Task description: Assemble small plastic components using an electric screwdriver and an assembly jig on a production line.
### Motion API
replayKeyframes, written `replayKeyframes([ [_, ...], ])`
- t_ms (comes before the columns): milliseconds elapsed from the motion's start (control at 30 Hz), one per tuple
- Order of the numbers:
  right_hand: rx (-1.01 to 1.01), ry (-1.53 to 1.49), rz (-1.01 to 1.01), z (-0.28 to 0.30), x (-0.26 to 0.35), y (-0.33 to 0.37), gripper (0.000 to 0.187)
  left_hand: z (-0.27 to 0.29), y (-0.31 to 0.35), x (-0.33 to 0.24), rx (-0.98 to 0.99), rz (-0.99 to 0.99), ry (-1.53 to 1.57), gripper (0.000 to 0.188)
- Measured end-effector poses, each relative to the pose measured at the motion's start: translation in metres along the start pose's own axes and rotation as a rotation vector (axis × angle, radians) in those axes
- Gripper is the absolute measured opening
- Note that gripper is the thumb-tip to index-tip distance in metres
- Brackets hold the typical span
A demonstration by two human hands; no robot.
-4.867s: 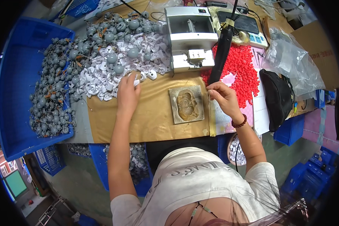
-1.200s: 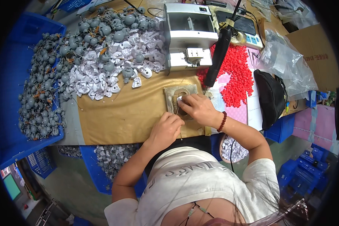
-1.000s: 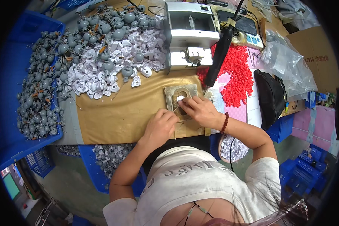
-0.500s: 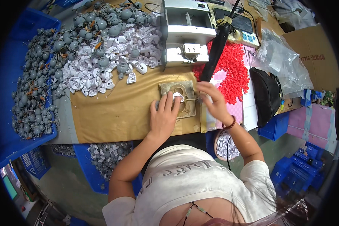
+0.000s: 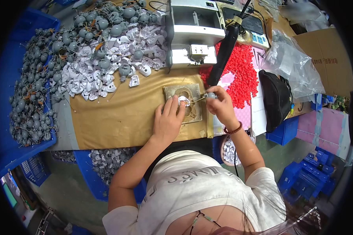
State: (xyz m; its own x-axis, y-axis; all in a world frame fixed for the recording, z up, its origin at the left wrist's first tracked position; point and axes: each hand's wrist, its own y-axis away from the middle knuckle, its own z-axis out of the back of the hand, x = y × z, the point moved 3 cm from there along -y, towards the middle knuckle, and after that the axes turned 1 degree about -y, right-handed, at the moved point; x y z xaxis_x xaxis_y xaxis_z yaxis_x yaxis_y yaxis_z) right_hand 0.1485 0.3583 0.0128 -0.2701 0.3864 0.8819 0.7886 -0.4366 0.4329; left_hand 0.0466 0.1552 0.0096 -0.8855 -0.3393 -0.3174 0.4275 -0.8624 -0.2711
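A square metal fixture plate point(image 5: 196, 116) with round recesses lies on the tan mat in front of me. In its middle sits a small white plastic part point(image 5: 184, 101). My left hand point(image 5: 168, 119) lies with its fingers stretched out, the tips touching the left side of that part. Just right of the plate, my right hand point(image 5: 222, 106) pinches a grey ball-shaped part point(image 5: 211, 95). A thin pale wire runs from the white part toward the grey one.
Heaped white plastic parts point(image 5: 129, 43) and grey balls with wires point(image 5: 102, 24) lie left and behind. A white machine point(image 5: 194, 33) stands at the back. Red pieces point(image 5: 241, 74), a black tool point(image 5: 223, 55) and a black pouch point(image 5: 268, 102) are to the right.
My right hand has come lower and closed, with the grey ball-shaped part now showing at its fingertips. The left hand stays at the white part.
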Motion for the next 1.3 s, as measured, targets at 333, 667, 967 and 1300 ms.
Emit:
replayKeyframes([
  [333,0.183,-0.205,0.065,-0.032,0.015,-0.011,0.030,0.001,-0.001,0.000,0.001,-0.013,-0.003,0.042],
  [667,0.079,0.737,0.334,-0.042,0.007,-0.026,0.027,0.006,-0.004,0.008,-0.031,-0.052,0.089,0.039],
  [967,-0.088,1.007,0.625,-0.059,0.000,-0.021,0.050,0.006,-0.023,0.010,-0.086,0.113,0.244,0.050],
  [1300,-0.673,0.762,0.850,0.003,0.052,-0.059,0.060,0.005,-0.037,0.005,-0.064,0.133,0.169,0.046],
])
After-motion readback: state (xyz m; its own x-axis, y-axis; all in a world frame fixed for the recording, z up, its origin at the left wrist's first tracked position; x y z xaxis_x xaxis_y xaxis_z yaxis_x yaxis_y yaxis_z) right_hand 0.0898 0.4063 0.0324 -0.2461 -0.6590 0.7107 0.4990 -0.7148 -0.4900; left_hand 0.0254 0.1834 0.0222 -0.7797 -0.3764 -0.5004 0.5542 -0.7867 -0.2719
